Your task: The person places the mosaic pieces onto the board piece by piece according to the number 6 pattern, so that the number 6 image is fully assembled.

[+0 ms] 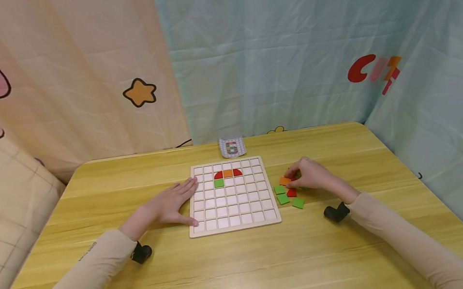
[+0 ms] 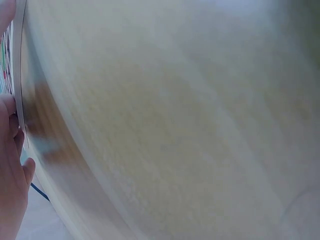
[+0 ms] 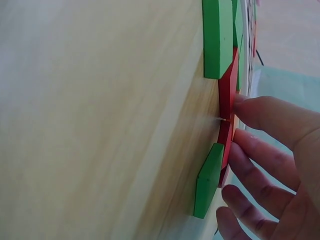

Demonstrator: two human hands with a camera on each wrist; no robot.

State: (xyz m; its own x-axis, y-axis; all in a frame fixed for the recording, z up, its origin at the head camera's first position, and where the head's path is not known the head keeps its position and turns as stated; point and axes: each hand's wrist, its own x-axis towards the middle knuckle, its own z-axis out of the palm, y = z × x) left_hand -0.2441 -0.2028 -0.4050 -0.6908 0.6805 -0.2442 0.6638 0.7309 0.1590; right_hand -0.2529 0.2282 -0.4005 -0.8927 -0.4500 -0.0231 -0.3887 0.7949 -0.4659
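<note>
My left hand lies spread on the left edge of a white gridded wooden board, fingertips and thumb on its rim. On the board's upper rows sit an orange square tile between two red rounded-corner tiles, with a green square tile below the left one. Right of the board, my right hand pinches a loose orange tile between thumb and index finger, low over the pile. Red tiles and green tiles lie close about those fingers; the hand partly hides some.
A small pattern card showing a coloured figure lies behind the board, close to the table's back edge. The wooden table reaches to printed curtains at the back and sides. Black wrist mounts sit under both forearms.
</note>
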